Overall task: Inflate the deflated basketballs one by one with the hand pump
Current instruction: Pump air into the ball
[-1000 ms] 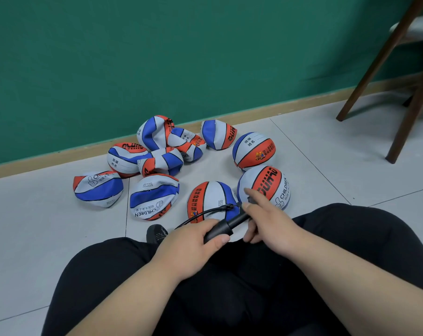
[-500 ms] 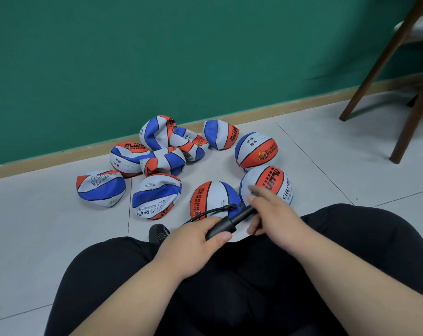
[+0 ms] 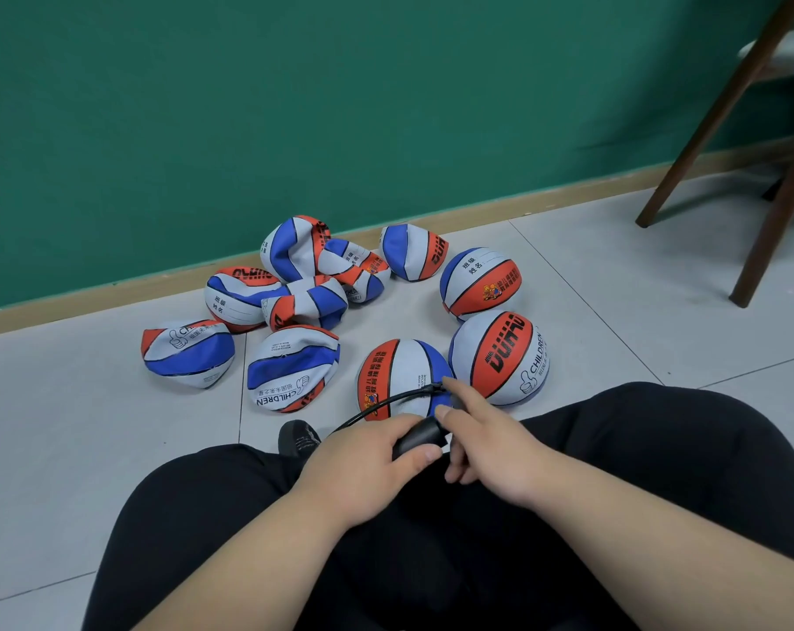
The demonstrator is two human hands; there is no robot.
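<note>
The person sits on the tiled floor (image 3: 613, 284) in black trousers (image 3: 659, 448), knees apart, facing a green wall (image 3: 295, 107) with a wooden skirting board (image 3: 113, 291).

Hands: both are together over the lap. The left hand (image 3: 368, 462) grips the black pump (image 3: 420, 437) round its barrel, thumb laid across the top. The right hand (image 3: 491, 453) sits against the pump's far end, which it covers. Its forefinger is stretched forward and its lower fingers are curled under. Whether they clasp the handle I cannot tell.

Pump: held low between the knees, just short of the nearest ball (image 3: 399, 371). A thin black hose (image 3: 386, 398) arcs from the left hand's side across the front of that ball to the right forefinger's tip. Whether its end enters the ball cannot be seen.

Balls: ten in all, in red, white and blue, lying on the floor between the person and the wall. The nearest ball looks round. Two more round ones lie to its right: one marked CHILDREN (image 3: 500, 357), just beside it, and another (image 3: 479, 282) behind that. The rest are flat or crumpled:
- one apart at far left (image 3: 188, 352)
- one (image 3: 292, 366) left of the nearest ball
- a heap of four against the skirting (image 3: 295, 284)
- a folded one (image 3: 413, 252) just right of the heap.

Other items: a dark foot (image 3: 297, 437) shows between the left knee and the nearest ball. Brown chair legs (image 3: 723, 111) stand at upper right, well apart from the balls.
</note>
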